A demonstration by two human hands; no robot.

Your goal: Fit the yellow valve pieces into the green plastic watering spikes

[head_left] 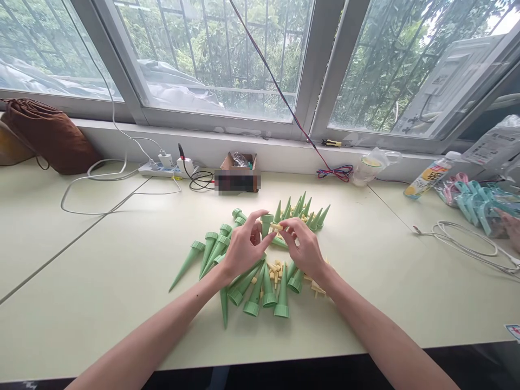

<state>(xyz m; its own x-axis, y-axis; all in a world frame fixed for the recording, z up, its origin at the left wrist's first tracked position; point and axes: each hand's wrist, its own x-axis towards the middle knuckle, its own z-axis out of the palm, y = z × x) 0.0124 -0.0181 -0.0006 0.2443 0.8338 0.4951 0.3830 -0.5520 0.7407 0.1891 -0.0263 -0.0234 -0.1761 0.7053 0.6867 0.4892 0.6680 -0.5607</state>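
My left hand (246, 244) grips a green plastic watering spike (266, 221) near its wide capped end, thumb and fingers around it. Between the fingertips of my right hand (303, 246) is a small cream valve piece (276, 227), right beside the spike; whether the two touch I cannot tell. Around my hands lie several more green spikes (283, 295), fanned out to the left and front. A pile of loose cream pieces (275, 271) sits between my wrists, and more are partly hidden under my right wrist. Further back, several spikes (300, 208) stand point up among yellowish pieces.
Behind are a small cardboard box (239, 161), a power strip (162, 168) with cables, and a bundle of red-blue wire (335, 172). On the right are a bottle (430, 176), teal clips (477, 203), a coiled white cable (467, 238) and another person's hand (509, 227). A brown bag (52, 135) lies far left.
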